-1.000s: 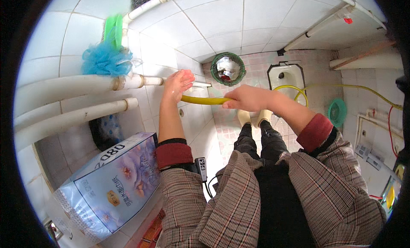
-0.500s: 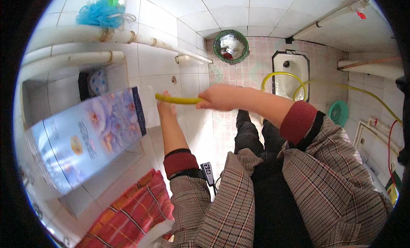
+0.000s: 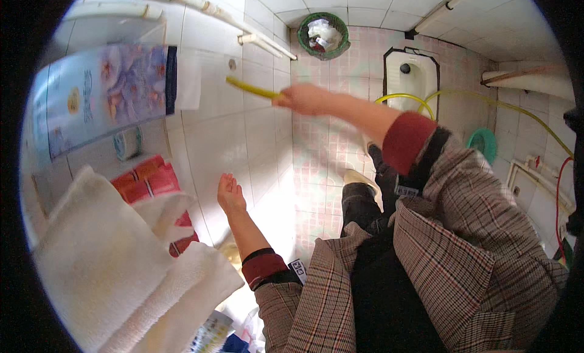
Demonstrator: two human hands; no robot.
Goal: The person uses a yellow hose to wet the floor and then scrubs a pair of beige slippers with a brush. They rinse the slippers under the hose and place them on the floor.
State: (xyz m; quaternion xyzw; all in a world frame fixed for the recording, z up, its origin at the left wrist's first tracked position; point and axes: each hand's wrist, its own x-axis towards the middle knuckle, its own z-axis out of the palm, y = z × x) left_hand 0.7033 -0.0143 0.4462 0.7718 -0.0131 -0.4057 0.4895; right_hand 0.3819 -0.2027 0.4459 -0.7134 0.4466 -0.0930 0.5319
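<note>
Yellow hose [image 3: 252,89] is gripped in your right hand [image 3: 305,99], its free end pointing toward the tiled wall [image 3: 213,134] on your left; a loop shows at the near edge of the toilet [image 3: 410,78]. Your left hand [image 3: 231,196] is empty, fingers together, loosely extended, right of the white towel [image 3: 103,255].

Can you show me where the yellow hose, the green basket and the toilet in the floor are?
Yellow hose [image 3: 252,87]: head view, the stretch poking out of the right hand [image 3: 304,99].
Green basket [image 3: 302,39]: head view, its left rim.
Toilet [image 3: 403,85]: head view, its white basin.
</note>
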